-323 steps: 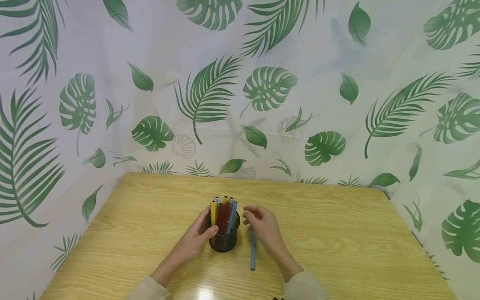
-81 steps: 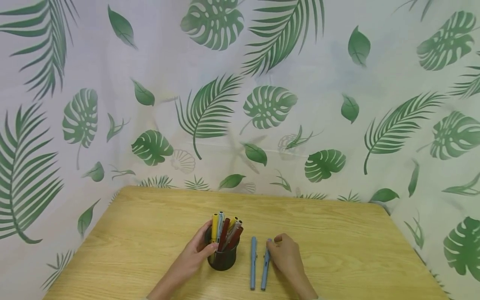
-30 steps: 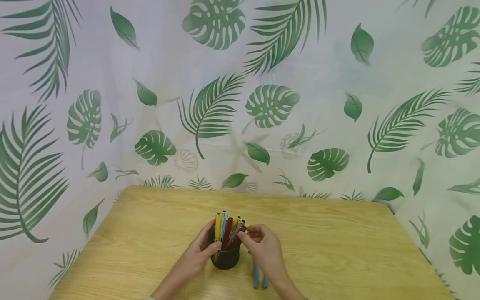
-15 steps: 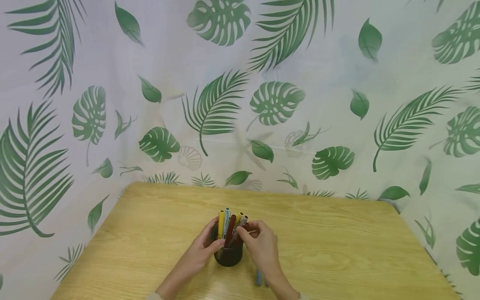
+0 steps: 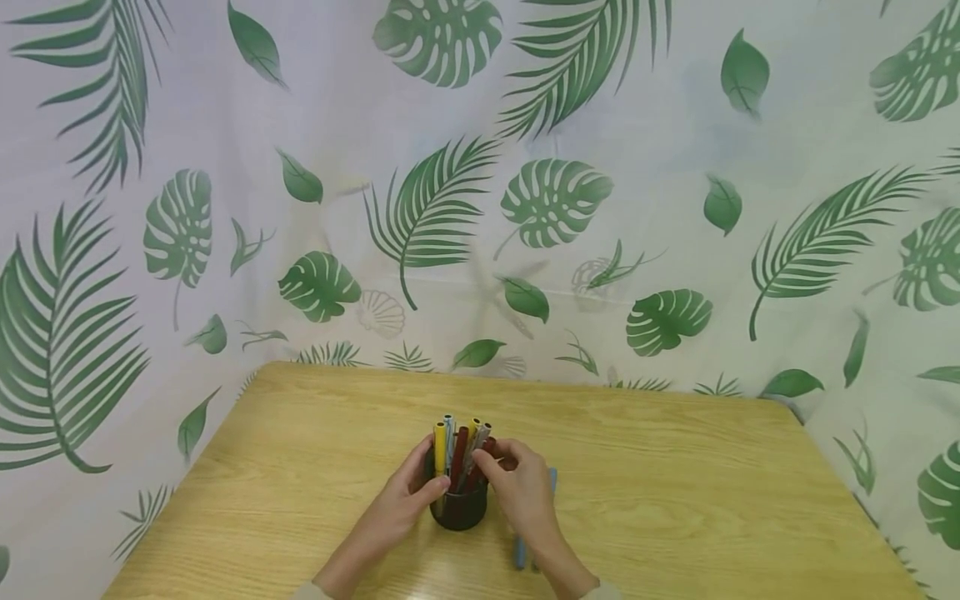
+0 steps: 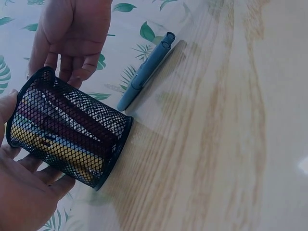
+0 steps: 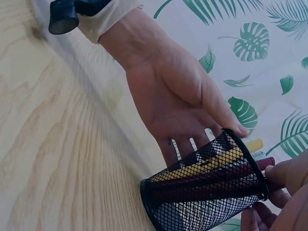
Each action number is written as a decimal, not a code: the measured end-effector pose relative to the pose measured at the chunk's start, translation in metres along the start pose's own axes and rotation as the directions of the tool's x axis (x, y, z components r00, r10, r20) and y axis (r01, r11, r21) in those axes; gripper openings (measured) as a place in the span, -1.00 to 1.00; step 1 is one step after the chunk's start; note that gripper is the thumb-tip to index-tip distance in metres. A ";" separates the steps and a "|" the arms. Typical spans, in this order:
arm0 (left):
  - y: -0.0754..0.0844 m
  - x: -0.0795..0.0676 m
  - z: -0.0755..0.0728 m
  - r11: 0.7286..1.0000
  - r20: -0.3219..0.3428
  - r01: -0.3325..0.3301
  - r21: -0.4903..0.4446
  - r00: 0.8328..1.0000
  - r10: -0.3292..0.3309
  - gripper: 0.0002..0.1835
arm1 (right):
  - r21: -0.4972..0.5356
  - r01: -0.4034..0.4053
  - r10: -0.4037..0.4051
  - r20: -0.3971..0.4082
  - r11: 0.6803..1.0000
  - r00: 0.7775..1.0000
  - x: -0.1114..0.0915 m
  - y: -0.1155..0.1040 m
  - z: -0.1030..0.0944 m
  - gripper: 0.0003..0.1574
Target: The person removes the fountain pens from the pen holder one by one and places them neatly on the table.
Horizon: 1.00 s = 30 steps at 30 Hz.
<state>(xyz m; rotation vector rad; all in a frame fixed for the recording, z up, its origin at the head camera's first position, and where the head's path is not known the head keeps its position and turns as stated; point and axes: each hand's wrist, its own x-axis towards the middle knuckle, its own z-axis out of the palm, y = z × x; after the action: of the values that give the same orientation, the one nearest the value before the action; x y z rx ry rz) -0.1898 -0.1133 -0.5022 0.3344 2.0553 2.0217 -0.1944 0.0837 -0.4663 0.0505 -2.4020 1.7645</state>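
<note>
A black mesh pen cup point(image 5: 459, 510) stands on the table, filled with several pens: yellow point(image 5: 439, 446), light blue point(image 5: 449, 429), dark red point(image 7: 265, 162) and grey. My left hand point(image 5: 401, 496) grips the cup, thumb at the front of the rim and fingers round the far side, as the left wrist view also shows. My right hand point(image 5: 521, 483) is at the cup's right rim, thumb and fingertips pinching a dark red pen point(image 5: 490, 445) that is still inside the cup. Two blue pens point(image 6: 147, 72) lie side by side on the table, partly hidden by the right hand in the head view.
The wood-grain table point(image 5: 315, 433) runs back to a white cloth point(image 5: 450, 317) printed with green leaves. A wrist camera point(image 7: 65, 17) on the left arm shows at the top of the right wrist view.
A second blue pen came out of the cup and lies beside the first. From there my right hand moved left to the cup's rim and the dark red pen. The left hand keeps its grip.
</note>
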 end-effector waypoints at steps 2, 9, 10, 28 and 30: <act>-0.001 0.000 0.000 1.000 -0.003 0.001 0.005 1.000 -0.001 -0.14 | 0.026 -0.017 0.017 0.008 1.000 1.000 -0.001 -0.001 -0.002 -0.71; -0.004 0.000 0.000 1.000 0.012 -0.011 -0.004 1.000 0.011 -0.16 | 0.115 -0.011 0.015 -0.033 0.993 0.999 -0.002 -0.010 -0.018 -0.71; -0.004 0.000 0.000 1.000 0.011 -0.013 -0.003 1.000 0.013 -0.16 | 0.135 -0.007 0.013 -0.041 0.991 0.999 -0.001 -0.011 -0.021 -0.72; 0.000 0.002 0.001 0.999 0.021 -0.038 -0.005 0.999 0.038 -0.19 | 0.391 -0.134 0.152 -0.015 0.911 0.988 0.017 -0.004 -0.075 -0.73; 0.001 0.002 0.002 0.999 0.021 -0.038 -0.002 0.999 0.038 -0.19 | 0.414 -0.146 0.165 -0.011 0.898 0.986 0.017 -0.003 -0.078 -0.76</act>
<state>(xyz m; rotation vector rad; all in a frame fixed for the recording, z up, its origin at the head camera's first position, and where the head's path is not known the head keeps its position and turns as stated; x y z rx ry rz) -0.1911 -0.1110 -0.5014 0.3959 2.0505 2.0327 -0.2024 0.1583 -0.4383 -0.1351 -2.0073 2.2922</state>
